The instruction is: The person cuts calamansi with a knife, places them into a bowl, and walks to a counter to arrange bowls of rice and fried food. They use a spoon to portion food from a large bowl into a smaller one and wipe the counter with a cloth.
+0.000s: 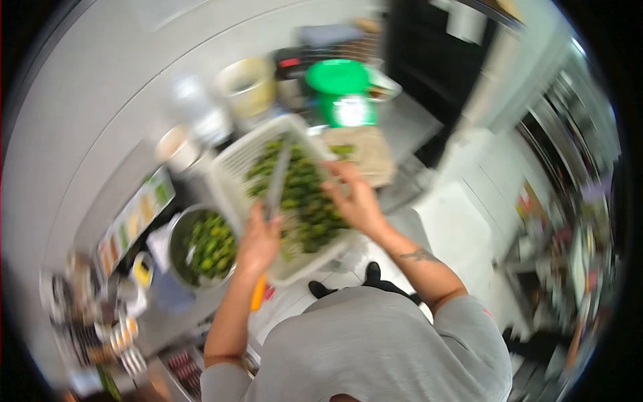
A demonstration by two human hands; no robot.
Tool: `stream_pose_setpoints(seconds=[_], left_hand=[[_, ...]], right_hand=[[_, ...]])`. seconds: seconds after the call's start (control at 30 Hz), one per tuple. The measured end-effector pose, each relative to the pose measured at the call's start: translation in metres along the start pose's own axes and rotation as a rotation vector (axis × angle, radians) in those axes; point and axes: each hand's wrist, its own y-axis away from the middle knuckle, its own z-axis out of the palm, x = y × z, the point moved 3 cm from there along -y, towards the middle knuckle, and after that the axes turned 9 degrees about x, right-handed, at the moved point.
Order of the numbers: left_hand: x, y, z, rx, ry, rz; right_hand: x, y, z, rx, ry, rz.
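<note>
My left hand (260,240) is closed at the near left side of a white plastic basket (226,179). A long, flat metal blade, looking like a knife (278,175), extends from it over the basket. Small green lime-like fruits (305,194) lie heaped in the basket; motion blur hides their exact kind. My right hand (353,197) is at the basket's right rim, fingers apart, by the fruits. Left of the basket, a metal bowl (175,251) holds more green pieces. Behind my right hand, a tan board (372,157) carries some green pieces.
A green tub or scale (339,84) stands behind the board. A yellowish bucket (246,84) and white containers (179,149) line the wall. A tray of sorted ingredients (137,218) lies at left. Something orange (258,293) shows below my left wrist. Shelving (569,261) is at right.
</note>
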Motion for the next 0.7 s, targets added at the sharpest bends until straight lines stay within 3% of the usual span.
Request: stream_pose_setpoints(seconds=[0.07, 0.2, 0.23, 0.33, 0.4, 0.5, 0.53, 0.63, 0.7], left_hand=[[0.009, -0.006, 0.009, 0.044, -0.153, 0.222], [0.005, -0.012, 0.022, 0.035, -0.502, 0.223], [0.004, -0.016, 0.024, 0.029, -0.651, 0.122], [0.016, -0.019, 0.029, 0.206, -1.052, 0.272], [0.038, -0.015, 0.046, 0.388, -0.915, 0.486], [0.121, 0.027, 0.102, 0.161, -0.499, 0.786], [0.143, 0.042, 0.136, 0.150, -0.184, 0.894], [0.196, 0.104, 0.236, -0.072, -0.047, 1.001], [0.222, 0.147, 0.301, -0.251, 0.029, 1.098]], right_hand=[[0.019, 0.026, -0.027, 0.158, 0.069, -0.025], [0.027, 0.065, -0.084, 0.278, 0.038, 0.116], [0.025, 0.073, -0.100, 0.289, 0.018, 0.129], [0.027, 0.106, -0.158, 0.294, 0.068, 0.230], [0.048, 0.136, -0.192, 0.393, 0.124, 0.203], [0.062, 0.186, -0.245, 0.434, 0.127, 0.400], [0.064, 0.203, -0.259, 0.441, 0.104, 0.441], [0.069, 0.250, -0.296, 0.441, 0.041, 0.487], [0.062, 0.283, -0.332, 0.543, 0.184, 0.475]])
